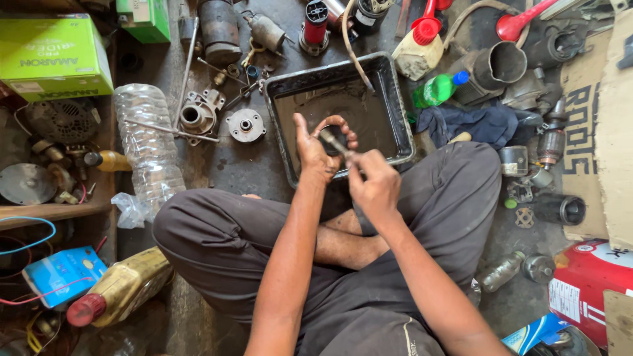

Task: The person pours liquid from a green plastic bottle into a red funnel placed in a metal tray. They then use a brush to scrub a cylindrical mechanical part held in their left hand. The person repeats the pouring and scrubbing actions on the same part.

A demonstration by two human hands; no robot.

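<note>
Ring part: a dark round metal ring (337, 140), held over the near edge of the black tray (285, 89), just above the person's crossed legs.
Left hand: the left hand (316, 150) is closed around the ring, fingers curled over its top and thumb on the near side.
Tool: a thin metal tool (333, 141) with its tip inside the ring, slanted toward the near right of the tray.
Right hand: the right hand (374, 182) is closed in a grip on the tool's handle, just in front of the tray's near edge.
Tray: rectangular, black and oily, with dark liquid on its bottom.
Left of tray: two grey metal housings (198, 115) and a clear plastic bottle (148, 145) lying on the floor.
Right of tray: a green bottle (436, 89) with a blue cap, beside a dark blue cloth (484, 123).
Behind tray: a dirty white can with a red spout (419, 49).
</note>
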